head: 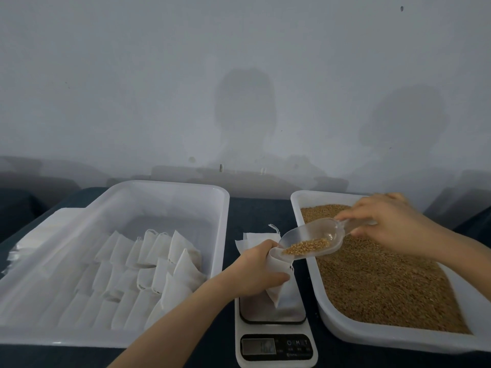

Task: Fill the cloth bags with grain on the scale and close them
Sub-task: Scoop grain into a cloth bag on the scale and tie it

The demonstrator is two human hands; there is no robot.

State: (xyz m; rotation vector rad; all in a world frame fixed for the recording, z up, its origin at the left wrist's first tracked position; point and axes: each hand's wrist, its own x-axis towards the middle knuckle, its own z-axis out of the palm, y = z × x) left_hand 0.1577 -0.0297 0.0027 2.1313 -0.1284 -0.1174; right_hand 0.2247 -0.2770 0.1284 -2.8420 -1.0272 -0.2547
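Filling is under way. The right hand (390,224) pinches the clear scoop (310,241) by its handle, tilting grain (305,247) toward the cloth bag (281,286). The bag stands on the scale (276,346) at the worktop's near edge. The left hand (256,269) curls its fingers round the bag's neck. Next: tip further without spilling, then watch the display.

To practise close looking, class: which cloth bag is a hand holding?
The cloth bag over the scale, gripped by the left hand; the other bags lie untouched.
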